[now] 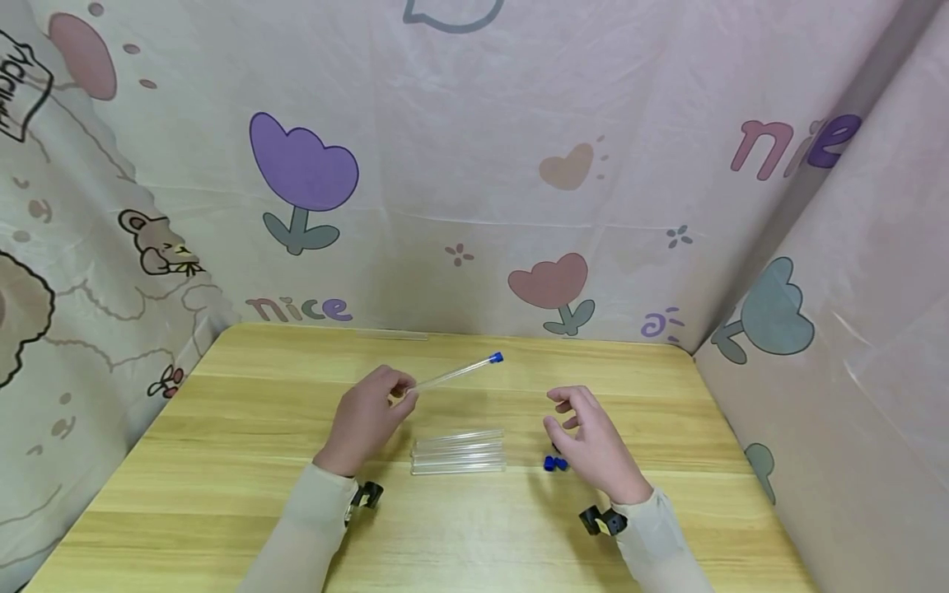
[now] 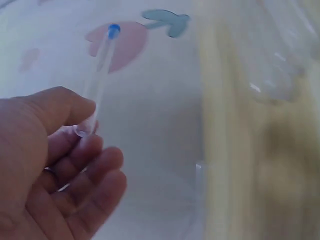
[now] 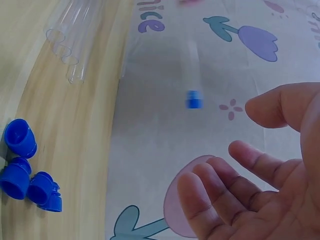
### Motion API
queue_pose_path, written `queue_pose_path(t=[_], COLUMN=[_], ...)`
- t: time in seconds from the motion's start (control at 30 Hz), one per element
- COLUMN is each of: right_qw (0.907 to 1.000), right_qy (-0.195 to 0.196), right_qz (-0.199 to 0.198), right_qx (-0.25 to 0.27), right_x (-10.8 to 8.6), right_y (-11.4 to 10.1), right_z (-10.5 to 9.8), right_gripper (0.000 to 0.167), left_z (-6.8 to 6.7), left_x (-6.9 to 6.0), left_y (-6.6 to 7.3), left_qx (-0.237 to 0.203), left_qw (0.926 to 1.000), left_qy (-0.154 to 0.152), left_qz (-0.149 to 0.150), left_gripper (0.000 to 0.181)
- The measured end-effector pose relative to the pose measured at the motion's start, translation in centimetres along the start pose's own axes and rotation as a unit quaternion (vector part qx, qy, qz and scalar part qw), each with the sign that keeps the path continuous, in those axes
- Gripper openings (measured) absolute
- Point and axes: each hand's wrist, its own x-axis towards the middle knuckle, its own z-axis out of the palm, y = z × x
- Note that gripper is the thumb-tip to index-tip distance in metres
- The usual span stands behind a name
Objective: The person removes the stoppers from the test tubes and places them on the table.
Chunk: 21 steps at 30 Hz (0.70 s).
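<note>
Between the thumb and fingertips of my left hand is the lower end of a clear test tube. A blue cap sits on the tube's far end, which points up and to the right. My right hand hovers over the table's right side, thumb and fingers apart, holding nothing. Several loose blue caps lie beneath it, partly hidden by the hand in the head view. Clear uncapped tubes lie side by side on the table between the two hands.
Another clear tube lies along the back edge of the wooden table. A printed cloth hangs behind the table and along both sides.
</note>
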Motion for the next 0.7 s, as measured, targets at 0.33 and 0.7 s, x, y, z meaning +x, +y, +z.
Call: queue_pose_path(t=[0.33,0.7], right_qw=[0.9957,0.9802], right_qy=[0.019,-0.003], right_qz=[-0.037,-0.091], right_qx=[0.083,0.176], right_x=[-0.5,-1.2], right_y=[-1.1,-2.5], right_z=[-0.3,-0.9], right_gripper=[0.035,0.028], left_z=[-2.4,-2.7], left_x=[-0.5,-0.9], left_y=[3.7,5.3], left_qx=[-0.044,-0.057], left_qw=[0.9909,0.9735], left_qy=[0.036,0.029], left_qz=[0.122,0.22], left_gripper=[0.012,0.015])
